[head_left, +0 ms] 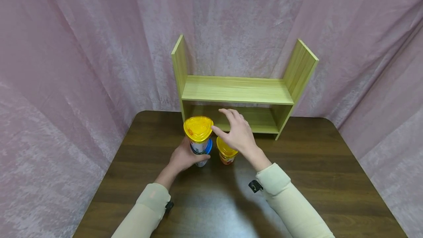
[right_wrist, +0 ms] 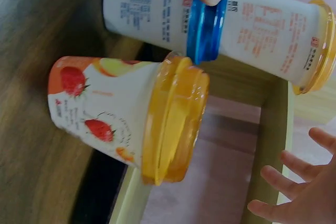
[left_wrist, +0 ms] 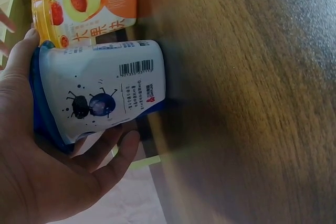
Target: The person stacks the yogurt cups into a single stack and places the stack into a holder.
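My left hand point(head_left: 183, 156) grips a white yogurt cup with a blue lid point(left_wrist: 102, 90), thumb and fingers round its lid end. On top of that lid stands a second yogurt cup with a yellow lid point(head_left: 198, 129), upright and in line with it in the right wrist view. To the right, another yellow-lidded yogurt cup point(right_wrist: 115, 111), printed with peach and strawberries, stands on the table. My right hand point(head_left: 240, 134) is held above this cup, fingers spread and holding nothing, its thumb tip close to the upper stacked lid.
Behind the cups stands a light wooden two-tier shelf point(head_left: 238, 90) with tall side panels. The dark wooden table point(head_left: 314, 179) extends to both sides and toward me. A pink curtain point(head_left: 238, 21) hangs behind the table.
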The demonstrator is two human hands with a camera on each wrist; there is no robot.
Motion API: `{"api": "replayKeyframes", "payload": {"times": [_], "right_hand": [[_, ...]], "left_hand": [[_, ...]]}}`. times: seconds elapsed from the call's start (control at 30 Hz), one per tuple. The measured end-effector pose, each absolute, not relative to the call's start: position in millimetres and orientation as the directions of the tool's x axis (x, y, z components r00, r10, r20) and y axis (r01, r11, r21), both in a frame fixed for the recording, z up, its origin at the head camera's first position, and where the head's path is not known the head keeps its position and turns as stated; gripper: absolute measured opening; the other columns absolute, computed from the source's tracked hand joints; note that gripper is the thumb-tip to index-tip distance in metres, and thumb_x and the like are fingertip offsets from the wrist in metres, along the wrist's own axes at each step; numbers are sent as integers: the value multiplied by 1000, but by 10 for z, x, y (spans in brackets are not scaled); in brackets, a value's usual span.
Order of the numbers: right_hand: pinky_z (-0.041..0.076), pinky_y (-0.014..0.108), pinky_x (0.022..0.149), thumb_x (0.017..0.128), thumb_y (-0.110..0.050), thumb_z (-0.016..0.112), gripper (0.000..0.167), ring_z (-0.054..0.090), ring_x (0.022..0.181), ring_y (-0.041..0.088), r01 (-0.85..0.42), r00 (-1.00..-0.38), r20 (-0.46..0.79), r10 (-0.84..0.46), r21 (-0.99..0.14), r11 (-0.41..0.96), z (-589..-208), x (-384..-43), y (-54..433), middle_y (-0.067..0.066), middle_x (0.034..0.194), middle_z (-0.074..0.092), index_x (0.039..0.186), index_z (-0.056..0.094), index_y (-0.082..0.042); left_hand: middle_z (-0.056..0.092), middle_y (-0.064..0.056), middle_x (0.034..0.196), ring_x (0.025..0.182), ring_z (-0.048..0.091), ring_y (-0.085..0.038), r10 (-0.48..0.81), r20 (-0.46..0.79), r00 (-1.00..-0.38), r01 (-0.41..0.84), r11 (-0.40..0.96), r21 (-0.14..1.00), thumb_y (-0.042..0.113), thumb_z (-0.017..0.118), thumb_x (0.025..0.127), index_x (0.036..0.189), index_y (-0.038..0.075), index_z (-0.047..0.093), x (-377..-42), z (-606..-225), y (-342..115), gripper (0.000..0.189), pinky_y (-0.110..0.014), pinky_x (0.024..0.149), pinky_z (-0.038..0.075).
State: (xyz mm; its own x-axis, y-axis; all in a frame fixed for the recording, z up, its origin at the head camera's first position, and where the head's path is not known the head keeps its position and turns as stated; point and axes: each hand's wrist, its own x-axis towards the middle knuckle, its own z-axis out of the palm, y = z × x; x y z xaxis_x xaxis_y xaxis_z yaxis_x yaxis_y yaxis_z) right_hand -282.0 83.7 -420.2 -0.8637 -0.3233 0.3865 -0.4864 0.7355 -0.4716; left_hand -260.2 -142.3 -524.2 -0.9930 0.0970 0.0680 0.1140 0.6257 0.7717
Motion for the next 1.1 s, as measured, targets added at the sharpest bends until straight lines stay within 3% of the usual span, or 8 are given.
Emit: {"api": "replayKeyframes", "payload": {"times": [0.5,1.1], "right_hand": [[45,58,100,92,-66,57,73,53,123,37,-479,-867,380,-323,-455,751,-4354,-2860,969,12,143,51,147,50,-20],[49,58,95,89,-65,62,75,50,126,38,-392,-917,251,-309,-438,809,-4615,-2915,1061,14,146,47,149,47,-24]], "left_hand": [[55,-3,135,121,58,-26,103,69,-992,119,621,775,48,92,70,144,20,36,-2611,-5251,-1422,97,-55,102,47],[56,-3,134,120,59,-26,100,82,-992,126,613,780,50,92,69,145,21,36,-2603,-5253,-1422,98,-55,101,48]]}}
